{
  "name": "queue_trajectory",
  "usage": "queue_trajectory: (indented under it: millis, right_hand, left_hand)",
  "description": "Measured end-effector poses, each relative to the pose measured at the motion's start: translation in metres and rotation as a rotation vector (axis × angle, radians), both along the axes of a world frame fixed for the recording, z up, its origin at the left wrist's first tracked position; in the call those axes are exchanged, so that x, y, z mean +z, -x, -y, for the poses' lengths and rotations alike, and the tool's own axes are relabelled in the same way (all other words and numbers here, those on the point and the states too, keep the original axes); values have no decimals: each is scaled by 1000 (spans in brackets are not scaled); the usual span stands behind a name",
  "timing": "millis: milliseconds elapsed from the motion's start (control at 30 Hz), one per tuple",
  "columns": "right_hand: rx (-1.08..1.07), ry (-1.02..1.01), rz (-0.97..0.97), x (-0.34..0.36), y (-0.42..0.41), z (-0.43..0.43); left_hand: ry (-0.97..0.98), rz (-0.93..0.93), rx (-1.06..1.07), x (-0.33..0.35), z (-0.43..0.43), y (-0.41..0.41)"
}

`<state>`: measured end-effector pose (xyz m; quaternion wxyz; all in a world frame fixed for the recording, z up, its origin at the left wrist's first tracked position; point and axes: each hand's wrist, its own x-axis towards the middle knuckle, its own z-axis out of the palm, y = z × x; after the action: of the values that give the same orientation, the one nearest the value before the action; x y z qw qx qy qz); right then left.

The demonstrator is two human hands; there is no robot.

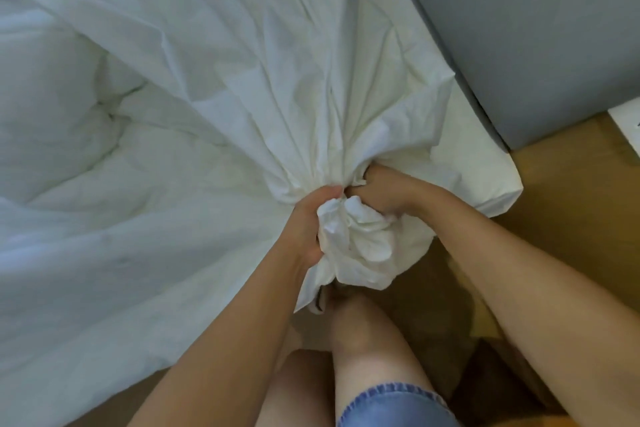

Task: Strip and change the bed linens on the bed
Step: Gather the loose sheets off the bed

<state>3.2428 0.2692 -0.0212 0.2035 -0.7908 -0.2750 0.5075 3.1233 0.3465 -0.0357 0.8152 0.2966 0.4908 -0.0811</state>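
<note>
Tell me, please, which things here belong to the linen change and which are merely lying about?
In the job: white sheet, gripped by left hand and right hand; mattress corner beneath.
Lying about: grey panel; wooden floor.

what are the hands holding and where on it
The white sheet. The left hand and right hand both clutch its gathered, bunched-up end, by the corner of the mattress.

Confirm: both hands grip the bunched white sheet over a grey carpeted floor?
No: the head view shows a tan, wood-coloured floor, not grey carpet. The left hand and right hand do both grip the bunched white sheet.
</note>
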Motion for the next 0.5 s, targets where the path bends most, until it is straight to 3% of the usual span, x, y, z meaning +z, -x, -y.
queue_trajectory:
  millis: [200,300,400,500]
  right_hand:
    - [-673,-281,-172,25,13,-5]
    - [-919,-347,-260,53,-8,-9]
    - [-1019,-417,-396,60,-25,10]
    - [-850,-312,-403,40,-21,35]
  left_hand:
    - [-226,32,36,28,-7,4]
    - [-369,-61,34,37,-28,22]
    - [-387,-232,146,26,-67,70]
    - [-347,-448,240,1,-87,104]
